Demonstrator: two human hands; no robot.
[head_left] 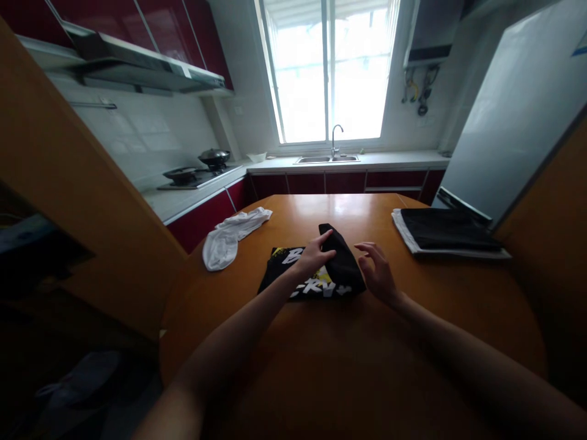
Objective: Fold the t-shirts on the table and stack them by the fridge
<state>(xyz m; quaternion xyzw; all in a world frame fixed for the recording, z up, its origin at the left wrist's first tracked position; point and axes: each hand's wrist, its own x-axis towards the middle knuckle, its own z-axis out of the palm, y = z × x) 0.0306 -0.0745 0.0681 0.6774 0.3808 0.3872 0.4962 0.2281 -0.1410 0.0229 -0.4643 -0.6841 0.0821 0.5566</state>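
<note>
A black garment with white lettering and yellow marks (pixel 279 269) lies partly folded at the middle of the wooden table (pixel 293 354). Its right part is turned over, showing a plain black side. My left hand (pixel 316 253) is on this turned-over part, thumb and fingers closed at its upper left edge. Just right of the garment is my right hand (pixel 376 272), raised beside its right edge with fingers curved and apart, holding nothing.
A crumpled white cloth (pixel 222 247) lies at the table's left. A stack of folded black and white clothes (pixel 449 231) sits at the right. Beyond the table are a sink (pixel 328 159), a stove with pans (pixel 197 177) and a fridge (pixel 509 116).
</note>
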